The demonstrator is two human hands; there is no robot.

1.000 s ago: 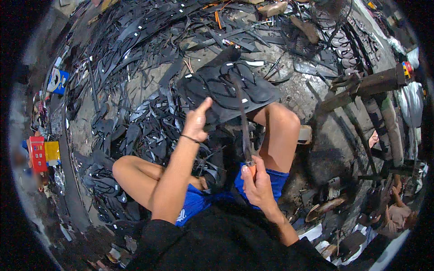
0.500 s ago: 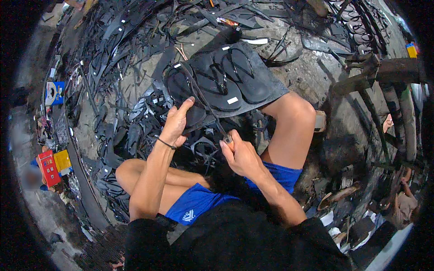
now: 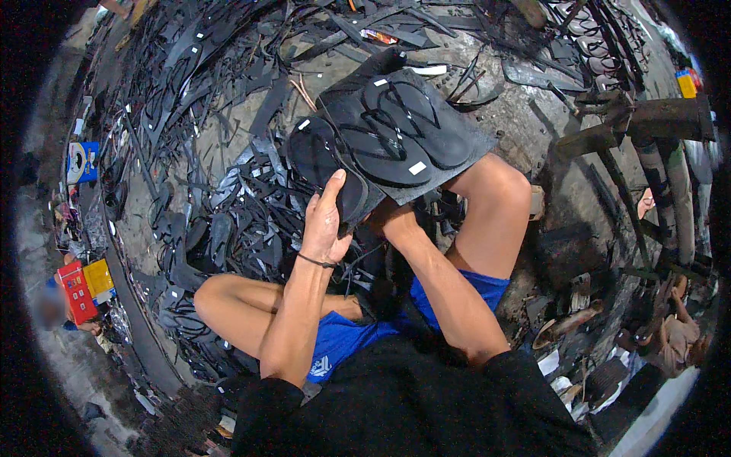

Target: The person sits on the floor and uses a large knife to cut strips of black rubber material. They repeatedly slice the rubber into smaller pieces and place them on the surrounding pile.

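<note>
Head view: the left hand (image 3: 326,225) grips the leftmost black sandal (image 3: 308,152) at its near end, thumb on top, other fingers partly hidden. The right hand (image 3: 392,222) is largely concealed under the black sheet (image 3: 478,141); whether its fingers are closed cannot be told. Two further sandals (image 3: 381,164) lie on the sheet, beside the right knee (image 3: 499,186). Surrounding dark scraps (image 3: 228,190) blur together.

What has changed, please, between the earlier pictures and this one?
The right hand has moved forward and slightly left, under the flat black sheet, hiding its knife's orange handle. The left hand holds the leftmost black thong sandal. Two other sandals stay put.
</note>
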